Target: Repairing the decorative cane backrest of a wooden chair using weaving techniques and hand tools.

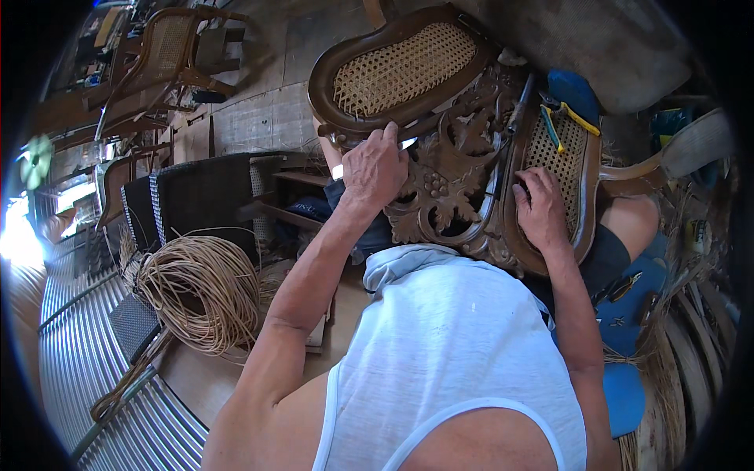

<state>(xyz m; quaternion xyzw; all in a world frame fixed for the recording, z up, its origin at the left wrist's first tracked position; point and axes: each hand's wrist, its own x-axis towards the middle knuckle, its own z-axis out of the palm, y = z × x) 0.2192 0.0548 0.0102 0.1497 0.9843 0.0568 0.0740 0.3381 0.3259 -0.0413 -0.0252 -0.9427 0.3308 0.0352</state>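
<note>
A dark carved wooden chair frame (440,184) lies across my lap, with leaf carving in its middle. My left hand (375,169) is at the lower edge of the woven cane panel (404,67). Its fingers are closed; whatever they hold is hidden. On the right, my right hand (542,204) rests over the rim of a second cane panel (559,157), fingers loosely bent and apart, with nothing visible in them. Yellow-and-teal-handled pliers (561,125) lie on that panel's upper part. Loose cane ends stick up along the left panel's lower rim.
A large coil of rattan cane (200,290) lies to the left. Beyond it are dark woven panels (204,200) and a cane-backed chair (169,47). At right, a second pair of pliers (626,286) sits on a blue surface (620,330), near loose fibre strands (675,408).
</note>
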